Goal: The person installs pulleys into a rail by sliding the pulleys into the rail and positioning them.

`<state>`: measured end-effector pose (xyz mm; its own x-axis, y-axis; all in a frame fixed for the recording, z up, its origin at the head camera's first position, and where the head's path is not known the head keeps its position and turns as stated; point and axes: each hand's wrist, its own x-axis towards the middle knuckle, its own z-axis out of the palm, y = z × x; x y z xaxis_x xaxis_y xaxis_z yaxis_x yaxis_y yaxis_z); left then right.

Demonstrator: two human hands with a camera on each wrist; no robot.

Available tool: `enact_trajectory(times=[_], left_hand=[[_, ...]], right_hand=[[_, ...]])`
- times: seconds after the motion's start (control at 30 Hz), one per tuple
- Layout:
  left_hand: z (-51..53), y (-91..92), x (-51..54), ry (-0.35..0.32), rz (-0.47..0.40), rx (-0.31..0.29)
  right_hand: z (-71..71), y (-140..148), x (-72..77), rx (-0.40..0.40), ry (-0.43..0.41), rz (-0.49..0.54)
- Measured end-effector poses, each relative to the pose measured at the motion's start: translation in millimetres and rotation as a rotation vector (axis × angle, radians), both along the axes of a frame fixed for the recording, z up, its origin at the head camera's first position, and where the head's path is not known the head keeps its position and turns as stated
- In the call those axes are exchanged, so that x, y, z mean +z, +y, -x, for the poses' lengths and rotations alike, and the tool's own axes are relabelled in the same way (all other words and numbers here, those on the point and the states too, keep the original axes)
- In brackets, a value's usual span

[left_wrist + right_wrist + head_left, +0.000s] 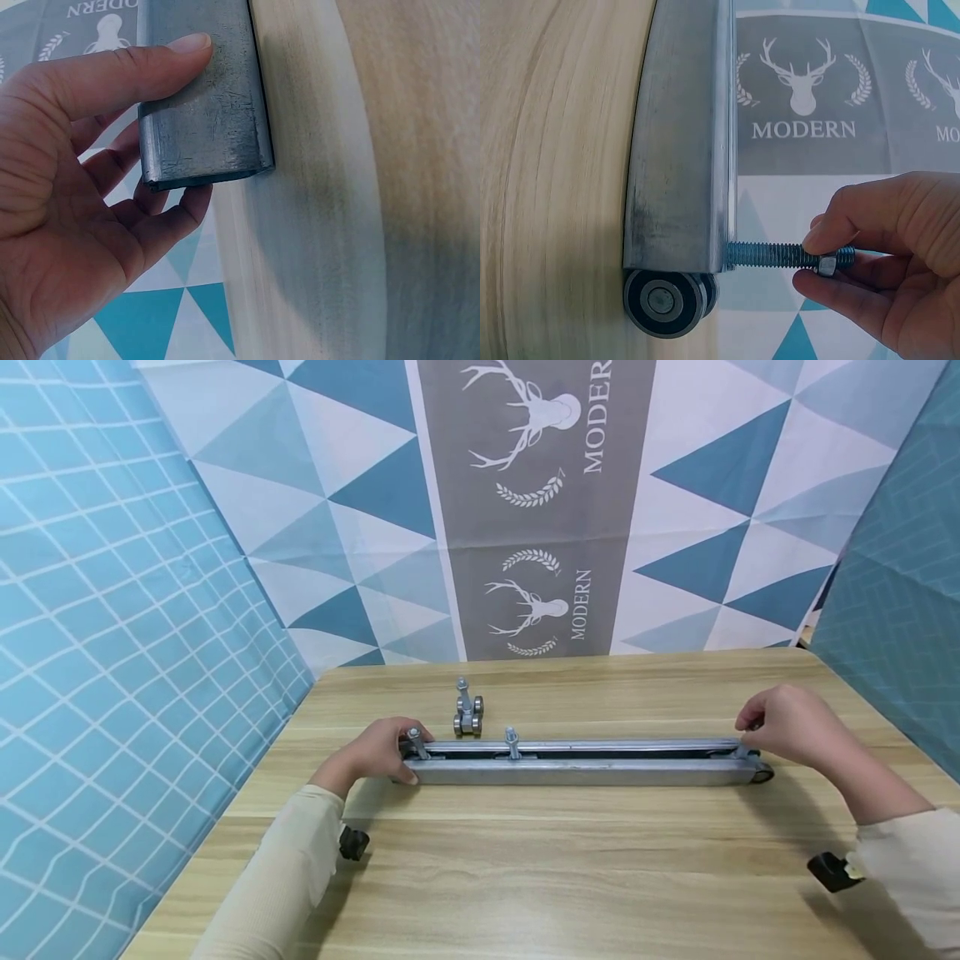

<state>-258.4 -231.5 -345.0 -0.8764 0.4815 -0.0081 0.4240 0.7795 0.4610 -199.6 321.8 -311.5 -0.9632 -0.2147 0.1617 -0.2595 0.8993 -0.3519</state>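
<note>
One slotted metal rail (585,774) lies left to right across mid-frame, slot upward, the left hand (384,752) gripping its left end, the right hand (795,724), from lower right, pinching an upright bolt (772,255) between fingers.

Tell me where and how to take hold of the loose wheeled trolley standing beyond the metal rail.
Best to pinch the bolt of the loose trolley between thumb and fingertips, coming from above. The bolt points up, a slim post clear of the wheels, which would likely roll if pushed; the rail lies along the near side.
</note>
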Motion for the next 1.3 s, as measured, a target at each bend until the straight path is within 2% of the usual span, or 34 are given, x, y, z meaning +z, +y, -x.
enact_trajectory(times=[0.1,0.67,1.0,1.3], left_hand=[[0.2,-0.1,0.2,0.008,-0.003,-0.017],[-0.1,-1.2,-1.7,0.010,0.002,-0.008],[-0.9,0.3,2.1,0.006,0.003,-0.004],[-1.4,0.1,0.1,0.009,0.006,0.002]], right_hand=[[-1.1,-3.0,0.6,0.012,0.006,-0.006],[-0.4,-18.1,1.5,0.069,0.021,-0.053],[-1.2,-34.1,2.1,0.100,0.060,-0.067],[-3.1,-44.0,3.0,0.118,0.081,-0.073]])
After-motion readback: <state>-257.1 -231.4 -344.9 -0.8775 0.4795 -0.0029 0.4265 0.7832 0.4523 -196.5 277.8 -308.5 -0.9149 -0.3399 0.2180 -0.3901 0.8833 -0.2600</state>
